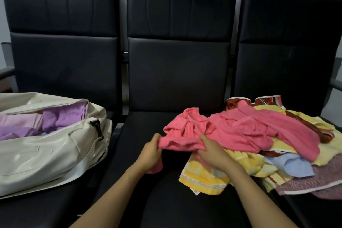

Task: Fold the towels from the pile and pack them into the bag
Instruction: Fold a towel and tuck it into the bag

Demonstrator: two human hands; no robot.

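A row of three black padded seats (177, 72) fills most of what I see, backrests upright ahead of me. On the left seat lies my cream bag (46, 153), unzipped along the top, with folded purple towels (63, 118) packed inside and showing through the opening. The pile (288, 155) of unfolded towels covers the right seat and spills over onto the middle one. On top of it sprawls a crumpled pink towel (240, 127), stretching from the far side of the pile to the near middle seat, where I have hold of it. Beneath it a yellow towel (203, 176) hangs toward me, a small white label at its near corner, and just beside that a light blue towel (292, 166) lies over a mauve one (314, 181) at the pile's near edge. My left hand (150, 152) grips the pink towel's near left end, fingers curled around the bunched cloth, a bit of which hangs below my palm. My right hand (212, 151) clutches the same edge close by, fingers curled into the fabric, resting over the yellow towel.
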